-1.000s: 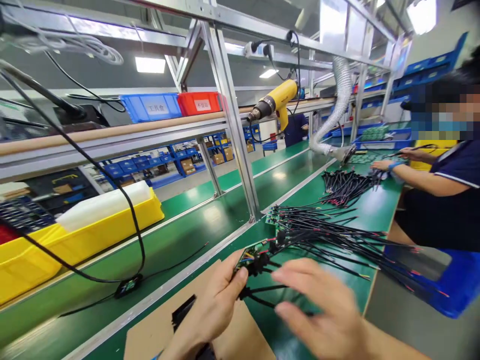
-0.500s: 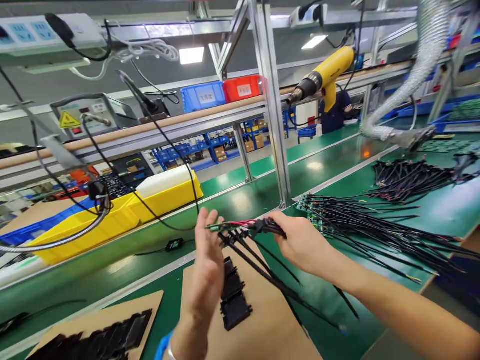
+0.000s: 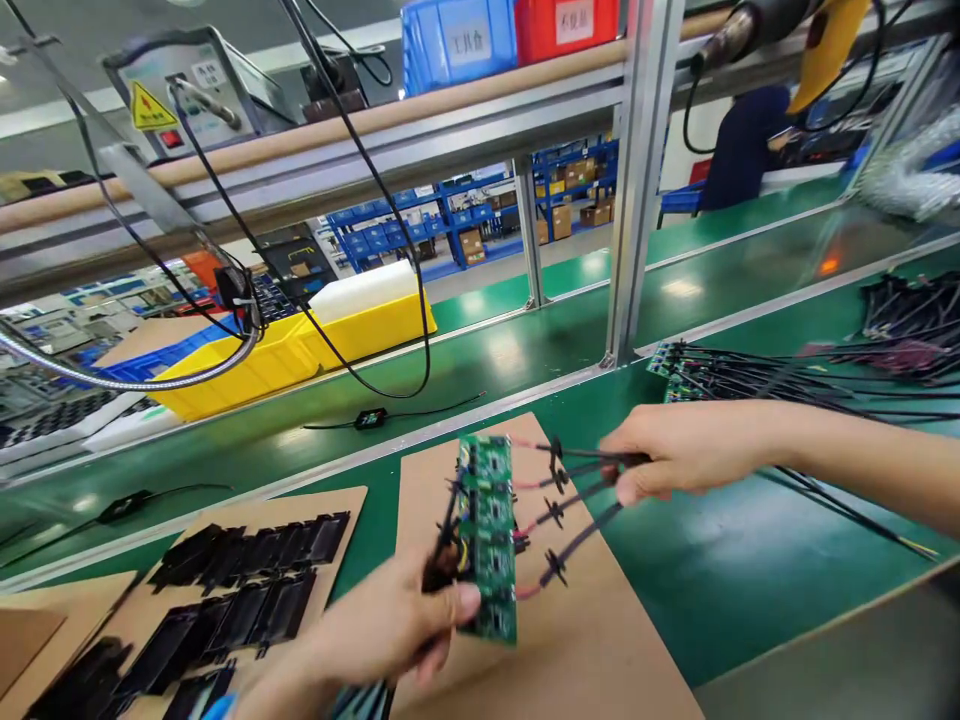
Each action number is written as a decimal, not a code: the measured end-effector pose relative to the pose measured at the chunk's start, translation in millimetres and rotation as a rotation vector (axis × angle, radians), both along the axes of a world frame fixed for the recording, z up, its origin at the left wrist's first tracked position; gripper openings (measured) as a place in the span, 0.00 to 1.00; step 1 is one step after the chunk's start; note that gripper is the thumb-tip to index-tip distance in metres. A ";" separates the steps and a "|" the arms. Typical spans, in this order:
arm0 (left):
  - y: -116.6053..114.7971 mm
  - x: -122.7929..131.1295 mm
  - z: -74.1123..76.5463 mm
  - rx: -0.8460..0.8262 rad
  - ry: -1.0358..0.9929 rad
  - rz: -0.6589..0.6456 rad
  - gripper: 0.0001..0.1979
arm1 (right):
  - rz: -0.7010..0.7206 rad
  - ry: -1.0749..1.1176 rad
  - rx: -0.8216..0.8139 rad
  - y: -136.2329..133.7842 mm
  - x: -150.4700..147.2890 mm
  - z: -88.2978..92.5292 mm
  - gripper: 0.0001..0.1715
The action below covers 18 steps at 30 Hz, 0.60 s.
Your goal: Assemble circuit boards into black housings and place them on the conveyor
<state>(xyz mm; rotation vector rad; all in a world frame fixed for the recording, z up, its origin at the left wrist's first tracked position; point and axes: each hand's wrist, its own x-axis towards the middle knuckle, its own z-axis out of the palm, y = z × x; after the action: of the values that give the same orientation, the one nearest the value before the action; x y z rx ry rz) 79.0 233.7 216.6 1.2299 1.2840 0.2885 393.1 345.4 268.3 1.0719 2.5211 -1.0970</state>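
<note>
A green circuit board strip (image 3: 493,530), made of several joined sections, is held tilted above a brown cardboard sheet (image 3: 592,660). My left hand (image 3: 397,615) is closed at its lower left, the thumb on the board's front and the fingers around black cables on that side. Black cables (image 3: 592,460) with red wire ends and small black clips run from the board's right edge. My right hand (image 3: 660,460) is closed around these cables a short way from the board. The cables' far ends are partly hidden behind my hand and forearm.
Black plastic casings (image 3: 255,610) lie in rows on cardboard at left. Wired boards with black cables (image 3: 750,375) are heaped at right. Yellow bins (image 3: 360,335) stand beyond the bench edge. A metal post (image 3: 637,200) rises behind, and a looped black cord (image 3: 427,350) hangs down.
My left hand, open before, is now closed on the board and its cables. The board has turned from edge-on to face me. The view has shifted down and left.
</note>
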 end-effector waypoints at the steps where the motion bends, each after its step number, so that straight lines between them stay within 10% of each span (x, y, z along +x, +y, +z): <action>1: -7.6 1.6 -15.0 -0.030 0.040 0.021 0.30 | 0.009 -0.075 0.042 8.3 -0.4 -13.4 0.23; 4: -21.3 17.5 -63.3 0.000 0.102 0.097 0.29 | 0.019 0.101 0.166 16.8 -24.4 -59.6 0.46; 8: -22.6 31.7 -105.0 0.176 0.104 0.123 0.23 | 0.096 0.365 0.132 0.3 -74.7 -110.2 0.14; 18: -20.6 34.8 -122.5 0.267 0.078 0.122 0.20 | -0.049 0.369 0.263 -18.7 -79.3 -129.8 0.02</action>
<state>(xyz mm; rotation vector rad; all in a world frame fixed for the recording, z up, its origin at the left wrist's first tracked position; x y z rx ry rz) 113.8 213.1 94.1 1.4006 1.4233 0.5175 313.8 326.7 138.5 1.0812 3.0141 -1.0821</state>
